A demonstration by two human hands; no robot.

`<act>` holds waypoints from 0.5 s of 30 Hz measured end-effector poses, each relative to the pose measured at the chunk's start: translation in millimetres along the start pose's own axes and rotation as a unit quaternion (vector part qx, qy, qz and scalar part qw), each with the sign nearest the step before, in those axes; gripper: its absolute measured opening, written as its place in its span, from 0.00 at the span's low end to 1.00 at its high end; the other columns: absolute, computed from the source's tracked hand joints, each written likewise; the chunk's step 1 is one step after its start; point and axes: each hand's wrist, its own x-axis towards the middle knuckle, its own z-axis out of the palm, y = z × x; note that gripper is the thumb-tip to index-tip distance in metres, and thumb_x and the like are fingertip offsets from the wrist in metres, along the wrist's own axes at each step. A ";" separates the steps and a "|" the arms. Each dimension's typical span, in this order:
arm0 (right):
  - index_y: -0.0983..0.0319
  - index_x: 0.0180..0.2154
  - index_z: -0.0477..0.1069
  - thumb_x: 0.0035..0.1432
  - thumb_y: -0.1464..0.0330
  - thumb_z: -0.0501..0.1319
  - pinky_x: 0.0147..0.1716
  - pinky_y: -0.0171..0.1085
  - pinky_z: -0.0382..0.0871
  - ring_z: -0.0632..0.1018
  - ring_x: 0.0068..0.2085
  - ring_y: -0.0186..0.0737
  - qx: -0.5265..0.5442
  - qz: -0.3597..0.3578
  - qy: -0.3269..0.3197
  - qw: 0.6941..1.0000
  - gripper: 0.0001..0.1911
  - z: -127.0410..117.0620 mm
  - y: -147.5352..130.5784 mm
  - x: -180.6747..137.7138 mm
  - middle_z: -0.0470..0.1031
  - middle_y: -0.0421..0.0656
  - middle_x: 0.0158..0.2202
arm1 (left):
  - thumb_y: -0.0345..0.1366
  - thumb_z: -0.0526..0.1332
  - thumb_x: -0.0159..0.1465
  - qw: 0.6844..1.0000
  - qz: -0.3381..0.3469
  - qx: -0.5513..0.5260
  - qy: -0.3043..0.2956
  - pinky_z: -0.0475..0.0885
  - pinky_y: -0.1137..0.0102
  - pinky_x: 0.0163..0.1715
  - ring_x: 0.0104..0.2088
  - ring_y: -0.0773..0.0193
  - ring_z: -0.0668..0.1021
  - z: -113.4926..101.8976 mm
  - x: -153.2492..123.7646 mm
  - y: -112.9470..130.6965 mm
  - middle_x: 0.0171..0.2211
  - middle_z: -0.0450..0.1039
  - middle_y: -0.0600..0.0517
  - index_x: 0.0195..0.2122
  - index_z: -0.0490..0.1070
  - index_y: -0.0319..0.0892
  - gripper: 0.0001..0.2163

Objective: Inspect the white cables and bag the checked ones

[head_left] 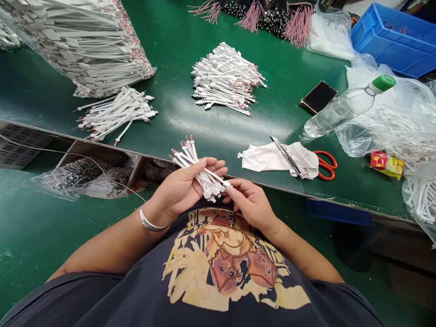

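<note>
Green-topped workbench [177, 122], its near edge running across the view just beyond the hands. At the far side lie a clear plastic bag of white cables [81, 50], bunches of pink-wired leads [269, 20] and a blue plastic crate [391, 41]. Two loose piles of white cables [226, 79] sit mid-bench. To the right: a water bottle [344, 106], a phone [318, 96], a white cloth [269, 159] bearing a craft knife [288, 156], and orange-handled scissors [326, 164] touching the cloth.

The bundle of white cables [200, 175] is held just off the bench edge, above the person's dark printed T-shirt [221, 259]. The left hand [180, 188] is curled nearly shut around it, red-tipped ends fanning out. The right hand [250, 204] is partly closed, thumb and forefinger pinching one cable end. Judged good practice: a firm left grip steadies the bundle, and pinching close to the tip gives the right hand better control.
</note>
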 end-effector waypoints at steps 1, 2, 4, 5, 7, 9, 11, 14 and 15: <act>0.61 0.40 0.72 0.59 0.64 0.58 0.23 0.29 0.67 0.75 0.31 0.33 0.009 0.004 0.005 1.000 0.10 0.3 0.8 0.3 0.75 0.41 0.33 | 0.30 0.51 0.66 1.000 -0.001 0.000 0.002 0.76 0.63 0.41 0.42 0.57 0.79 -0.6 0.0 -0.2 0.41 0.76 0.45 0.36 0.74 0.36 0.12; 0.62 0.40 0.71 0.58 0.64 0.59 0.23 0.29 0.67 0.75 0.31 0.33 0.016 0.005 0.008 1.000 0.10 0.5 1.5 0.5 0.75 0.41 0.34 | 0.30 0.50 0.66 1.000 -0.004 -0.001 0.004 0.76 0.63 0.41 0.42 0.57 0.79 -1.3 0.0 -0.5 0.41 0.76 0.45 0.36 0.74 0.36 0.12; 0.62 0.39 0.72 0.58 0.64 0.59 0.22 0.29 0.66 0.75 0.32 0.33 0.020 0.005 0.012 1.000 0.10 0.5 2.5 0.4 0.74 0.42 0.34 | 0.30 0.51 0.66 1.000 -0.008 0.001 0.008 0.76 0.63 0.41 0.42 0.58 0.78 -3.0 0.0 -1.0 0.41 0.76 0.45 0.37 0.74 0.36 0.11; 0.62 0.39 0.72 0.58 0.63 0.59 0.22 0.28 0.66 0.75 0.32 0.33 0.020 0.008 0.013 1.000 0.10 0.3 2.8 0.3 0.74 0.42 0.34 | 0.30 0.51 0.66 1.000 -0.011 0.003 0.011 0.76 0.63 0.41 0.42 0.58 0.78 -3.8 0.1 -1.3 0.41 0.76 0.45 0.37 0.74 0.36 0.11; 0.62 0.38 0.72 0.58 0.63 0.58 0.21 0.28 0.66 0.75 0.32 0.33 0.020 0.019 0.012 1.000 0.10 -0.4 3.2 -0.1 0.74 0.42 0.33 | 0.30 0.52 0.65 1.000 -0.014 0.005 0.015 0.75 0.64 0.41 0.42 0.58 0.78 -5.2 0.4 -1.8 0.42 0.76 0.44 0.37 0.74 0.36 0.11; 0.62 0.37 0.72 0.59 0.62 0.58 0.21 0.28 0.66 0.75 0.30 0.33 0.028 0.033 0.010 0.999 0.11 -1.3 3.7 -0.3 0.74 0.42 0.31 | 0.30 0.52 0.65 1.000 -0.017 0.006 0.017 0.75 0.64 0.42 0.41 0.59 0.79 -5.8 0.8 -2.0 0.42 0.76 0.44 0.37 0.74 0.36 0.10; 0.62 0.36 0.72 0.59 0.61 0.58 0.20 0.28 0.65 0.75 0.29 0.32 0.044 0.045 0.006 0.998 0.11 -2.3 4.7 0.0 0.74 0.42 0.30 | 0.29 0.53 0.64 1.000 -0.020 0.006 0.018 0.75 0.64 0.41 0.40 0.59 0.79 -5.6 0.8 -1.9 0.42 0.76 0.44 0.37 0.74 0.36 0.10; 0.62 0.35 0.73 0.59 0.60 0.58 0.20 0.27 0.65 0.75 0.28 0.31 0.072 0.059 0.000 0.996 0.12 -3.4 6.7 1.1 0.74 0.41 0.29 | 0.29 0.54 0.62 1.000 -0.026 0.007 0.014 0.75 0.64 0.42 0.40 0.59 0.78 -4.2 -0.6 -1.0 0.43 0.76 0.43 0.39 0.74 0.35 0.09; 0.63 0.35 0.73 0.59 0.60 0.58 0.20 0.27 0.65 0.75 0.28 0.31 0.079 0.063 -0.002 0.995 0.12 -3.7 7.4 1.5 0.74 0.41 0.29 | 0.28 0.55 0.62 1.000 -0.027 0.008 0.011 0.74 0.64 0.42 0.41 0.58 0.78 -3.7 -1.4 -0.7 0.43 0.75 0.43 0.40 0.74 0.35 0.09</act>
